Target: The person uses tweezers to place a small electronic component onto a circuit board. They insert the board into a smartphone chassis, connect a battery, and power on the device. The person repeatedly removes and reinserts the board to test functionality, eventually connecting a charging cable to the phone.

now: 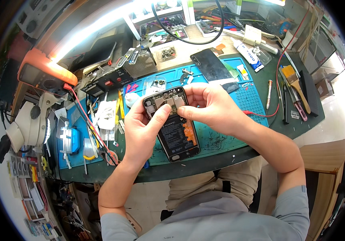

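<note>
Pinching opened, black, flat rectangular phone (175, 136) over blue rubbery work mat (216, 140), L hand (139, 127) & R hand (213, 107) gripping upper end; prob. light, stiff, fragile inside, best held by side edges.

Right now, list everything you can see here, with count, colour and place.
Opened phone: 1, black with orange patch, in both hands
Mat: at least 1, blue, under the hands
Bench: 1, dark green, beneath the mat
Phone-shaped panel: 1, dark, far part of the mat
Tube: 1, white and blue, far right
Brush: 1, yellowish with wooden handle, right
Meter: 1, orange and dark, far left
Tissue: 1, white, left
Small boxes: at least 2, clear, beyond the phone
Small tools and parts: many, mixed colours, mostly back and left; too small to count
Sleeves: 2, grey, lower edge
Left hand: 1, bare, phone's left side
Right hand: 1, bare, phone's upper right
</note>
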A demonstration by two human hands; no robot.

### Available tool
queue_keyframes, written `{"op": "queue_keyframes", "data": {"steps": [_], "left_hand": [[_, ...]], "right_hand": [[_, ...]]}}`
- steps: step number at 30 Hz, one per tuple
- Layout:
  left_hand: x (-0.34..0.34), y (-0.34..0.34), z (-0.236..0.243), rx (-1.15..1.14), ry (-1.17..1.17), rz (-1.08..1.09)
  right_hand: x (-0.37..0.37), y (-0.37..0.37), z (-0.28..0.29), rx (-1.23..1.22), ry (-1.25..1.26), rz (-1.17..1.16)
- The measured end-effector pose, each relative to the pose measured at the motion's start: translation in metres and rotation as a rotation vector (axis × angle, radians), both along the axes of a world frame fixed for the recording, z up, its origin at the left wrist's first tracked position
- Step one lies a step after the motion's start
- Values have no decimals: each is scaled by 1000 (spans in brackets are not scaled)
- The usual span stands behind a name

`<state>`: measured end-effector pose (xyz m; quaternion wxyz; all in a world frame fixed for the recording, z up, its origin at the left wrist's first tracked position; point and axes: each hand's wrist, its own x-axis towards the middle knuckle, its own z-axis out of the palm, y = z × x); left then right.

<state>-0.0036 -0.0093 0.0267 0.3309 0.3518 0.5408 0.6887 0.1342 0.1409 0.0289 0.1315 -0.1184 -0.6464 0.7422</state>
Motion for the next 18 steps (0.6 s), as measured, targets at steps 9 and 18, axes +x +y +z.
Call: {"op": "queue_keyframes", "data": {"steps": [9, 18], "left_hand": [[-11, -4, 5, -63, -207, -136], [-12, -5, 2, -87, -138, -181]], "right_hand": [[3, 3, 0, -14, -9, -39], [7, 10, 0, -36, 10, -83]]}}
